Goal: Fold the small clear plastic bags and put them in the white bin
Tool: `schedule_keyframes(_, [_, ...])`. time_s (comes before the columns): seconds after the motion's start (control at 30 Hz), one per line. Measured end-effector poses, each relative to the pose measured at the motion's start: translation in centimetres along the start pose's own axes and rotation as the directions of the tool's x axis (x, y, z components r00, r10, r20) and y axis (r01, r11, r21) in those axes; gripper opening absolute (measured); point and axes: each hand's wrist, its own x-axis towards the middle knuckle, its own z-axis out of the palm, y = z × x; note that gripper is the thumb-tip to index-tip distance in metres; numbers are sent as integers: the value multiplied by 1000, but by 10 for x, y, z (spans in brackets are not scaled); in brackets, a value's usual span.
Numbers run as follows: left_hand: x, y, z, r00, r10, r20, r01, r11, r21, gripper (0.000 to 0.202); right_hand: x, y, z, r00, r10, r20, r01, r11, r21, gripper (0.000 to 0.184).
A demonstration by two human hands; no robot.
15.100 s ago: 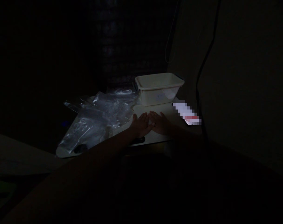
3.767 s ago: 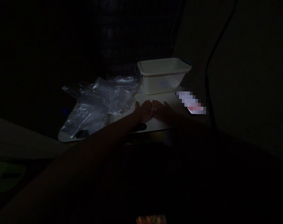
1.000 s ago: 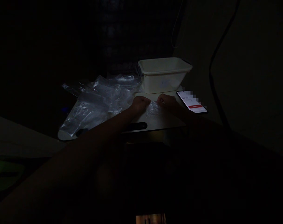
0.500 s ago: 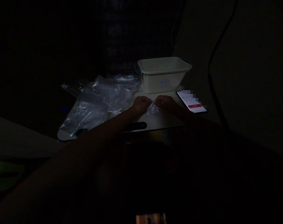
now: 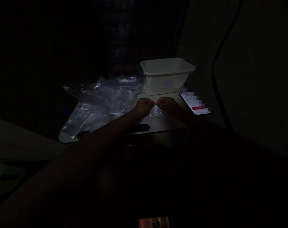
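Plastic (image 5: 156, 113), small and clear, is pinched between the left hand (image 5: 144, 107) and right hand (image 5: 167, 104), both closed in a finger grip close together, near the front edge of the dim surface (image 5: 166, 123). Bags (image 5: 91, 109) sprawl to the front-left corner; a tub (image 5: 161, 83) stands toward the back edge, a lit phone (image 5: 196, 104) at the right.

Centre: one left hand (image 5: 144, 106), one right hand (image 5: 167, 104), one plastic piece (image 5: 156, 112), one table (image 5: 173, 123). Left of centre: several clear bags (image 5: 96, 104), count unclear. Right of centre: one tub (image 5: 158, 84), one phone (image 5: 196, 104).
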Motion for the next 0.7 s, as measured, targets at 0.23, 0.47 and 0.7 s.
schedule_keyframes(0.23, [1, -4, -1, 997, 75, -2, -75, 997, -5, 9, 0, 0, -2, 1000, 27, 12, -27, 999, -25, 21])
schedule_keyframes(0.47, [4, -7, -1, 997, 76, 2, -76, 996, -42, 7, -2, 11, -6, 1000, 0, 6, 1, 999, -36, 23])
schedule_keyframes(0.7, [8, -10, -2, 998, 66, 5, -66, 997, -42, 9, -2, 14, -5, 999, 32, -9, -32, 999, 11, 21])
